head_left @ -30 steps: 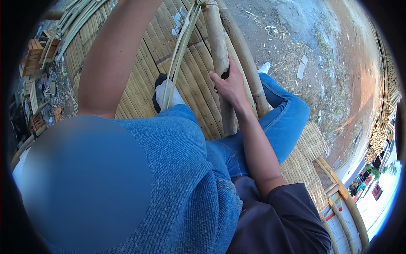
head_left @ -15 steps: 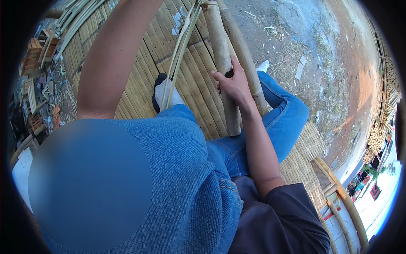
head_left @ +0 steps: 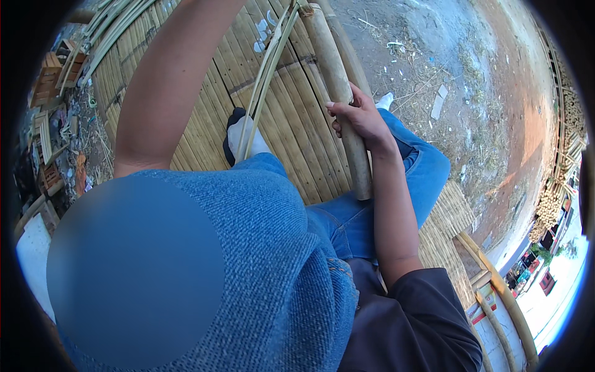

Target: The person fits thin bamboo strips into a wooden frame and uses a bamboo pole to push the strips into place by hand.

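My right hand (head_left: 364, 121) is wrapped around a thick, pale bamboo stick (head_left: 331, 53), with the thumb lying across it. The stick slants over my lap, its lower end by my thigh and its upper end near the top edge of the view. My left forearm (head_left: 170, 87) reaches up out of the picture, so my left hand is hidden. Between the arms, thin, split bamboo strips (head_left: 268, 80) run from the top down past my foot (head_left: 242, 133), which wears a white and dark sock.
I sit on a bamboo slat platform (head_left: 204, 118) with a bamboo pole (head_left: 348, 46) along its right side. More long strips (head_left: 114, 34) lie at the upper left, near wooden crates (head_left: 46, 80). Littered dirt ground (head_left: 427, 80) spreads to the right. Stacked poles (head_left: 548, 204) stand farther off.
My right hand has moved to the right with the bamboo stick, whose lower end has swung the same way. My left forearm has shifted slightly.
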Demonstrator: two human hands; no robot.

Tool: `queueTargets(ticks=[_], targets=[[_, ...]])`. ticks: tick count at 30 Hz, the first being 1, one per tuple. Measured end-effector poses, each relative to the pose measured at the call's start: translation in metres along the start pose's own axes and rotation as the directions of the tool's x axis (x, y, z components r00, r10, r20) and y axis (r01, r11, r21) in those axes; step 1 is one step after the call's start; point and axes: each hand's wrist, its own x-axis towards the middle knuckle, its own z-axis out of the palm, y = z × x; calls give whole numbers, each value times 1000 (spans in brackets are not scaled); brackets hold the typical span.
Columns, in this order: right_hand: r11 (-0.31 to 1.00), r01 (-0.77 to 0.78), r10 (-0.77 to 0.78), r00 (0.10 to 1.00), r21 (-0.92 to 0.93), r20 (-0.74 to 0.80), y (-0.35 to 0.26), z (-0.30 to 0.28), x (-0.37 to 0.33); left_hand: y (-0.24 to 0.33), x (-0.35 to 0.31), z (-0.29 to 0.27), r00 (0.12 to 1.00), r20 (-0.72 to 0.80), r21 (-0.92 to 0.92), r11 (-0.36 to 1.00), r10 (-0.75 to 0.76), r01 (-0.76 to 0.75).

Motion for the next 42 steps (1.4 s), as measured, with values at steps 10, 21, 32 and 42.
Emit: queueTargets(ticks=[10,21,32,42], targets=[[981,64,-91,986,-181,-141,-8,-5,-14,7,-6,4,1000,-23,78,997,-20,22],[996,83,-82,991,8,-103,-3,48,-24,6,-5,2,999,-45,65,998,-11,14],[994,101,-102,994,-45,-40,-7,43,-19,5,-10,8,999,-39,16,1000,-16,17],[947,131,-81,981,294,-177,-17,62,-18,-18,-11,7,985,169,-73,997,29,-17]])
